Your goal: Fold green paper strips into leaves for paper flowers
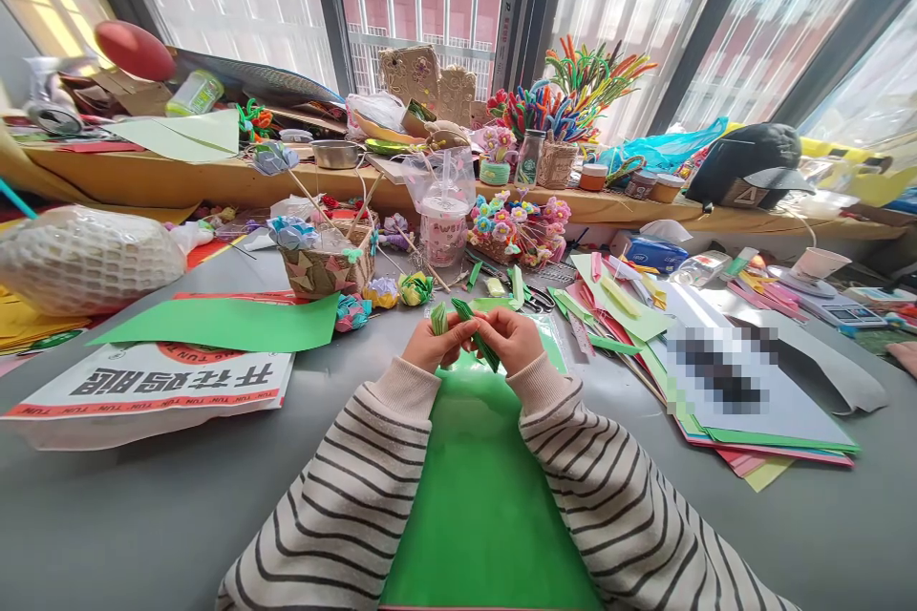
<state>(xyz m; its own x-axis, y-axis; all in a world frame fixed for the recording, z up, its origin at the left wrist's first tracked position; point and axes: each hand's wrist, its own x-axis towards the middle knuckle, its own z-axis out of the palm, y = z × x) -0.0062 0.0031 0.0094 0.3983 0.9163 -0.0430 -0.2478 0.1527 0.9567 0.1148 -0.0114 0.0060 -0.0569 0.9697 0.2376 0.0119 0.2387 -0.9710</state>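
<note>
My left hand (430, 347) is closed in a pinch, with a light-green pleated paper piece (438, 317) sticking up from its fingers. Opposite it, my right hand (517, 338) pinches a darker green folded paper strip (488, 352), which slants between the two hands. My left thumb reaches over to the strip, and the fingertips nearly meet there; the far fingers are partly hidden. Below both hands a large green sheet (494, 496) lies on the table. Short green paper strips (517, 286) are scattered just beyond my hands.
At the left, a green paper sheet (229, 320) overlaps a printed white bag (179, 387). Further back stand a basket (326, 272) with paper flowers and a lidded cup (442, 234) with a straw. Stacked paper (802, 401) lies right; a crowded ledge (401, 194) runs under the windows.
</note>
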